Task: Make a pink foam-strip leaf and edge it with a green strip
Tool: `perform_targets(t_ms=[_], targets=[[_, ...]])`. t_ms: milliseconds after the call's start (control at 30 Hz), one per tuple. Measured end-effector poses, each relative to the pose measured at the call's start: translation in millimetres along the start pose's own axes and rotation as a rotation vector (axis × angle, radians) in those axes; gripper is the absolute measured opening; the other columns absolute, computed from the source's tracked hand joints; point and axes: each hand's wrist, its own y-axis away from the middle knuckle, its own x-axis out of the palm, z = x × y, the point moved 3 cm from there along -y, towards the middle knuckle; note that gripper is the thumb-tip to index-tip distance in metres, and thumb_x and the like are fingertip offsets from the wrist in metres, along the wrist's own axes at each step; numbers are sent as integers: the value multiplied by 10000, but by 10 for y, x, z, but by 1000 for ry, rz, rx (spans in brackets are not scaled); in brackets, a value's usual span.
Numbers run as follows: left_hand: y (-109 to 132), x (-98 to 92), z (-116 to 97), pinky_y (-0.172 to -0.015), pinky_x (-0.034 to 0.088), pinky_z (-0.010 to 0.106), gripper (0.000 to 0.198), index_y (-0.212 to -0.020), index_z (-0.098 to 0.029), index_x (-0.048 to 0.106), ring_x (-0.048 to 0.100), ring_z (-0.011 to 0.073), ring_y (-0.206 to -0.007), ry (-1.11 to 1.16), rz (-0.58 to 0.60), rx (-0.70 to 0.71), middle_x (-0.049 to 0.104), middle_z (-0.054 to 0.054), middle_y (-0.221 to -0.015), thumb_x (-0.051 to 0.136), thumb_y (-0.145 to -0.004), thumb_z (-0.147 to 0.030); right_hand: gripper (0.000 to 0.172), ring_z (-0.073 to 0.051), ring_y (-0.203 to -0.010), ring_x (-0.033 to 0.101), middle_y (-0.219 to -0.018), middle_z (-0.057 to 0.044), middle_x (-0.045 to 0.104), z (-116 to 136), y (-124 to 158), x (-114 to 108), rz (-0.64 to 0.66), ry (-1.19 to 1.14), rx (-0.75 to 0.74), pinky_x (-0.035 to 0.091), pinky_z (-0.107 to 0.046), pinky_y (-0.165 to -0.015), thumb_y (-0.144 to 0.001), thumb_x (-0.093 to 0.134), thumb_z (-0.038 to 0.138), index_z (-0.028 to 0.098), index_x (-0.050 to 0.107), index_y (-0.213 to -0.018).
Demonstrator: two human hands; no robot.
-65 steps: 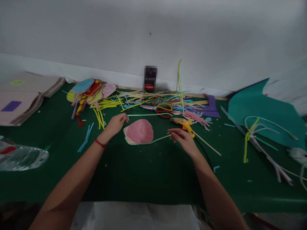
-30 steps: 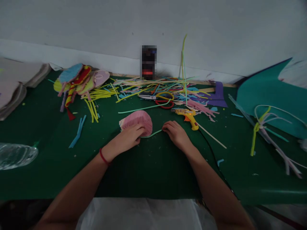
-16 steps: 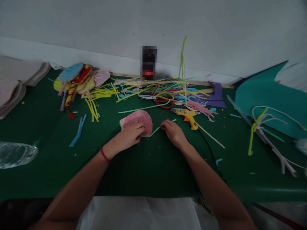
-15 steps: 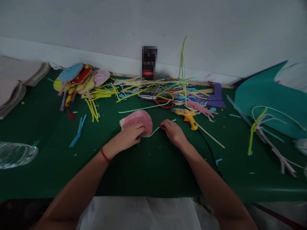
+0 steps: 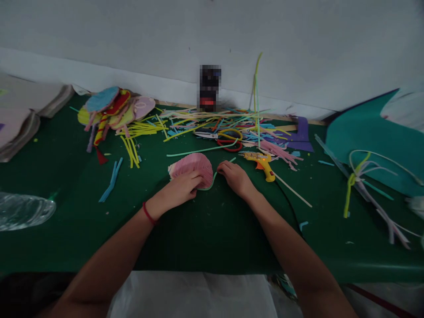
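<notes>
A rounded pink ribbed piece [image 5: 195,164] lies on the green table in front of me. My left hand [image 5: 185,187] rests over its lower part, with the thumb and fingers pinched at its near edge. A light green pipe cleaner [image 5: 214,177] runs along that edge and bends up toward the right. My right hand [image 5: 234,176] pinches this strip, and its free end pokes out beyond the fingers. Just right of that hand lies a yellow glue gun [image 5: 263,164] with a small orange light. Another light green pipe cleaner [image 5: 202,149] lies behind the pink piece.
Scissors [image 5: 220,136] with red and yellow handles lie before a heap of coloured pipe cleaners [image 5: 185,123]. Colourful finished shapes [image 5: 115,110] are piled back left. A clear plastic bottle [image 5: 28,212] lies far left. A teal sheet [image 5: 374,150] curls at the right.
My right hand has drawn slightly left, closer to the pink piece, and the green pipe cleaner now curves more steeply upward around its edge. The whole view has shifted a little.
</notes>
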Motion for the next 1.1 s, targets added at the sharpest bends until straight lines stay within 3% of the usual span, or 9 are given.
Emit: perform_targets(t_ms=[400,567,700,1100], targets=[[4,-6,-21,-956,452,374,373,-1086,-177,584,553,227,-1121,-46,17,-17,585,79,-1168,503,-762,-13,210,-201,-932,587,-1026,-98,635,7,-54,29,-37,-57,-38,442,-307,-795,-973,414,183,192,623,-966],[3,-13,-29,-939,461,367,354,-1090,-174,576,557,224,-1117,-100,38,-15,586,77,-1177,504,-777,-24,282,-200,-935,584,-1060,-85,635,-31,-24,57,-73,-43,-72,467,-317,-814,-965,417,173,215,614,-1161],[7,-21,-33,-941,464,367,328,-1085,-170,579,565,219,-1104,-125,49,-15,581,76,-1189,517,-791,-37,347,-189,-917,569,-1113,-74,622,-61,-17,90,-59,18,-135,466,-317,-799,-954,397,116,247,616,-1190],[50,-27,-35,-954,457,368,353,-1091,-172,581,557,207,-1111,-137,18,43,578,77,-1176,496,-796,2,216,-197,-917,561,-1052,-83,639,-28,-10,2,28,57,-182,430,-315,-785,-966,461,193,202,610,-1122]])
